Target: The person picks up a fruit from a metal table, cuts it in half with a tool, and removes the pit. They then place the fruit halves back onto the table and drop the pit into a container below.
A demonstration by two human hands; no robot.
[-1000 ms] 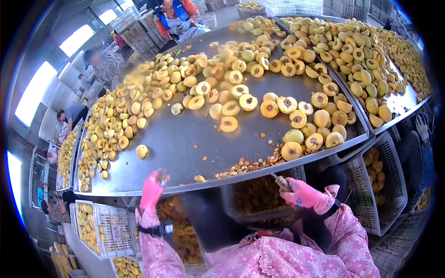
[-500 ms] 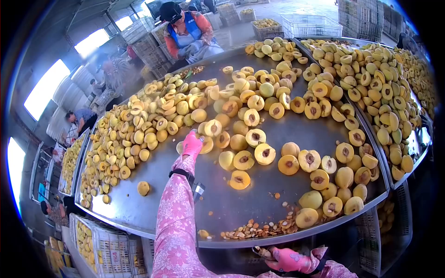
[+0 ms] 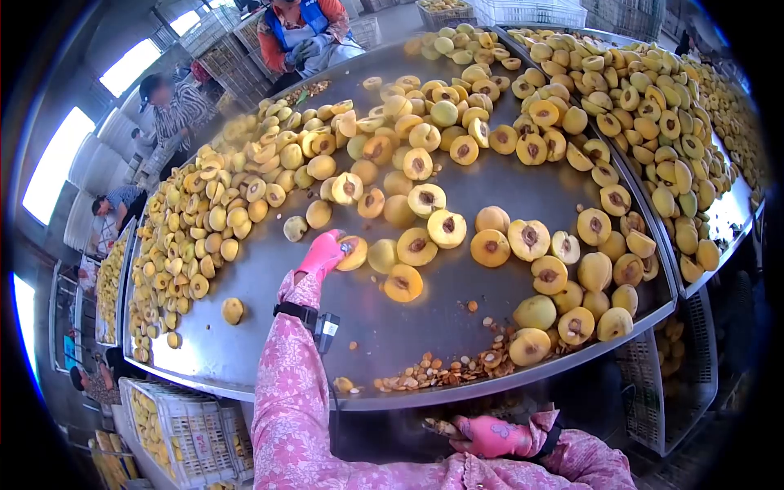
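My left hand (image 3: 323, 251), in a pink glove, is closed on a halved yellow fruit (image 3: 352, 253) above the metal table (image 3: 269, 327). Beside that fruit lies a paler one (image 3: 382, 256), and a half with its pit showing (image 3: 403, 283) sits just below. Past the table's near edge, low in the view, my right hand (image 3: 490, 435) is also gloved in pink. Its fingers are wrapped round a small pointed tool (image 3: 442, 427) with a brownish handle. Many more halves are spread around the left hand, cut faces mostly up.
Removed pits (image 3: 441, 373) are heaped at the table's near edge. A large pile of fruit (image 3: 188, 237) covers the left side. White crates (image 3: 196, 441) stand below at left. Another person (image 3: 306, 41) works across the table. A raised rim (image 3: 645, 196) separates the right-hand fruit.
My left hand has moved back toward me and now grips a fruit half. The whole view has shifted, with the table appearing higher. The right hand still holds the tool below the edge.
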